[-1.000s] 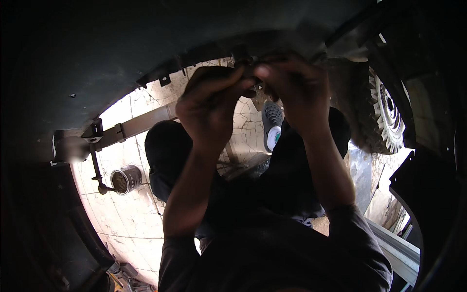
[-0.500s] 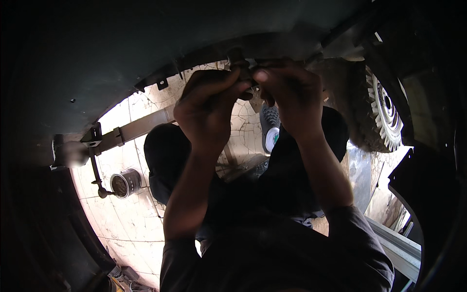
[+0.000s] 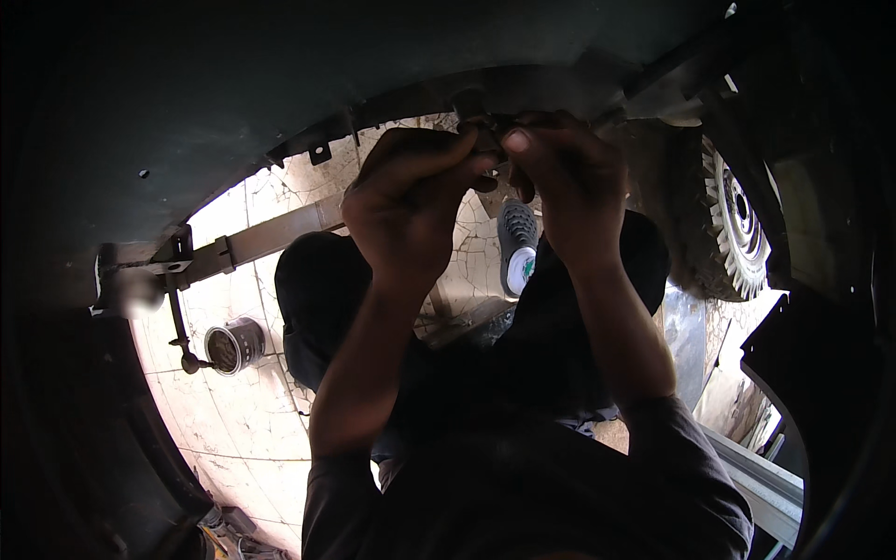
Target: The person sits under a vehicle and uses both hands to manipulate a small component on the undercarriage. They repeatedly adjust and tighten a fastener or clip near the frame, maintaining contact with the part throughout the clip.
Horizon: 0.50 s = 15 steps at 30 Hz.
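Both hands, left hand (image 3: 411, 201) and right hand (image 3: 569, 187), pinch a small fastener (image 3: 492, 149) (barely visible) at top centre; fitting looks unfinished.

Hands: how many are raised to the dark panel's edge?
2: left hand and right hand, fingertips meeting at the dark panel edge. What they pinch is hidden.

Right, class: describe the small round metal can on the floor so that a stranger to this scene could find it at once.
Start at the pale cracked tile floor on the left, below the long flat metal bar that slants under the dark curved body panel. Left of the left hand, a thin dark rod hangs down. Beside its lower end lies the small round metal can, the only shiny cylinder there, tipped with its dark mouth showing.
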Available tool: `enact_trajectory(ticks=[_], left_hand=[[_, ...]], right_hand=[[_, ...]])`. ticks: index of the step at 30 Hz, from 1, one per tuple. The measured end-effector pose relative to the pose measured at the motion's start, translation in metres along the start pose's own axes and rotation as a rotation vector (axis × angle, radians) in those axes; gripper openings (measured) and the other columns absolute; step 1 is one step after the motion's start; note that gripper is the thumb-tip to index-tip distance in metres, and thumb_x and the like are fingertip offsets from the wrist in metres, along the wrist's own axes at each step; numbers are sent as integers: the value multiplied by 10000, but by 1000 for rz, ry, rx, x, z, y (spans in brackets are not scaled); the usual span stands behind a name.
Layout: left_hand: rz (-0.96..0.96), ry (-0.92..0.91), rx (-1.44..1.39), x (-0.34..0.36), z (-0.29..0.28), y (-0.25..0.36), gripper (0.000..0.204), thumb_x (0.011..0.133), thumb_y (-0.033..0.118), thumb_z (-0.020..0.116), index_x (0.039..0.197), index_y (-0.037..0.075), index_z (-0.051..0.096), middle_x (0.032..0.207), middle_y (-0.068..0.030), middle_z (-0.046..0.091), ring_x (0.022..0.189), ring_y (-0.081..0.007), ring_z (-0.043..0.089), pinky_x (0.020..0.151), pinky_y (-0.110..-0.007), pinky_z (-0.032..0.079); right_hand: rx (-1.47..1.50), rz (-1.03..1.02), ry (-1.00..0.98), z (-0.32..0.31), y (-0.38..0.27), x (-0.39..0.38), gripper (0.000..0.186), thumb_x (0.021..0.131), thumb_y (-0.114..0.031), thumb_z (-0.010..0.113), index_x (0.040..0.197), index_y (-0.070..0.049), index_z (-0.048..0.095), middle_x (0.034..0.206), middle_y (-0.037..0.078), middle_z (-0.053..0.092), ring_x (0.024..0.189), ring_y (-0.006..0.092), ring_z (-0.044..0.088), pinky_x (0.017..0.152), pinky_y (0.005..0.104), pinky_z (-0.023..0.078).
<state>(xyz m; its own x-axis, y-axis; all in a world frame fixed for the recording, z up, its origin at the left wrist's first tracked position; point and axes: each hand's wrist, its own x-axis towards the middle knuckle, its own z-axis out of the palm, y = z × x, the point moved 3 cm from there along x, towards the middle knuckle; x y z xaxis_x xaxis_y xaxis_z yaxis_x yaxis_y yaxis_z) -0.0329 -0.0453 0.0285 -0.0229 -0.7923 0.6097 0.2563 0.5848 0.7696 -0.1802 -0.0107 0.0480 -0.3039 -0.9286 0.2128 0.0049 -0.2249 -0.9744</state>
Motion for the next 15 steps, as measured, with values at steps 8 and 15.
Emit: enact_trajectory(ticks=[8, 15], left_hand=[[-88, 5, 61, -3, -3, 3, 245, 761, -107, 746, 989, -25, 717, 949, -132, 689, 836, -163, 694, 715, -250, 591], [-266, 107, -2, -12, 5, -1, 237, 757, -101, 756, 980, -33, 713, 923, -132, 697, 847, -176, 699, 698, -251, 587]], right_hand=[[-25, -79, 2, -4, -5, -8, 151, 855, -165, 753, 890, -25, 711, 731, 34, 675, 620, 70, 608, 528, 202, 447], [366, -54, 197, -46, -2, 27, 180, 987, -151, 576, 844, -43, 589, 733, 15, 526, 632, 91, 473, 595, 229, 390]])
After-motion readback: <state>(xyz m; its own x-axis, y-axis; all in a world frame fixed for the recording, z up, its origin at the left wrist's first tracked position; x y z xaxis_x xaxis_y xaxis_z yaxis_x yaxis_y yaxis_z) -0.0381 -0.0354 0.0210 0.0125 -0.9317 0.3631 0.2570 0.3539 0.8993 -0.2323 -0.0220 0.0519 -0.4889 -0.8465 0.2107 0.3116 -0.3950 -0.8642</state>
